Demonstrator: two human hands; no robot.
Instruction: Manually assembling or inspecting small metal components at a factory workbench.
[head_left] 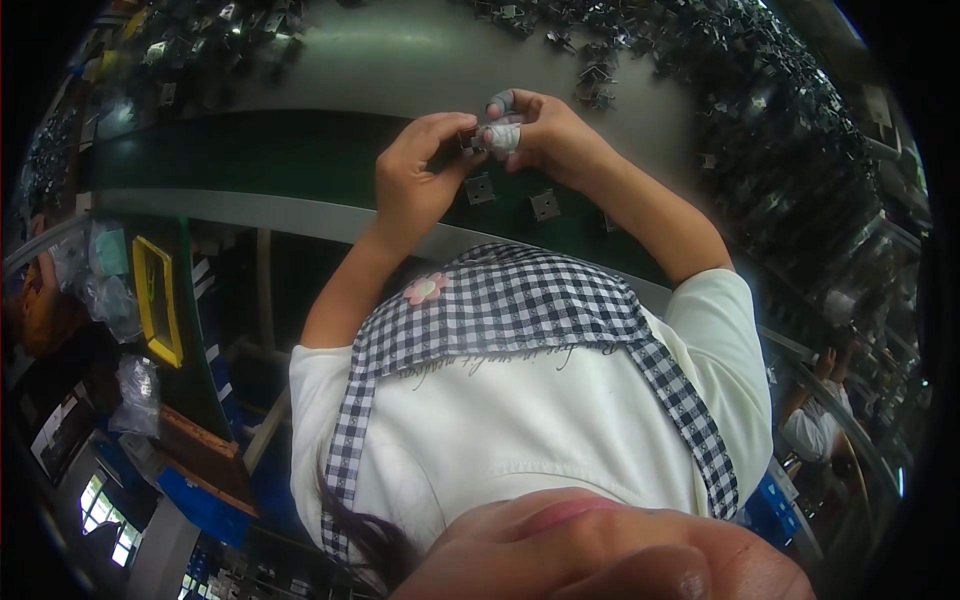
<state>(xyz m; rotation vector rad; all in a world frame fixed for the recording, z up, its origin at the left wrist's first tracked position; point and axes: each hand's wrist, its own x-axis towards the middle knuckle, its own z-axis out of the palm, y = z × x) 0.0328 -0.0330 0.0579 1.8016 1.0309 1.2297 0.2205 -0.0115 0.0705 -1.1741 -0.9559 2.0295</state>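
Over the green work surface my two hands meet. My left hand [418, 168] pinches a small metal bracket [469, 140] between thumb and fingers. Close against it, my right hand [560, 142] is closed, with a white wrap [502, 139] on one finger and a grey wrap [502, 102] on another. What sits between the right fingers is hidden. Just below the hands lie a square metal piece with a hole [480, 189] and a second such piece [544, 206]. Part of another metal piece [610, 223] shows beside my right forearm.
Beyond the green strip [330, 150] a grey tabletop [400, 60] carries heaps of small metal parts [640, 35], at the far left and along the right. A pale metal edge [300, 215] runs before my apron. Left stand a yellow frame [150, 300] and plastic bags [138, 390]. Another person [815, 425] is at far right.
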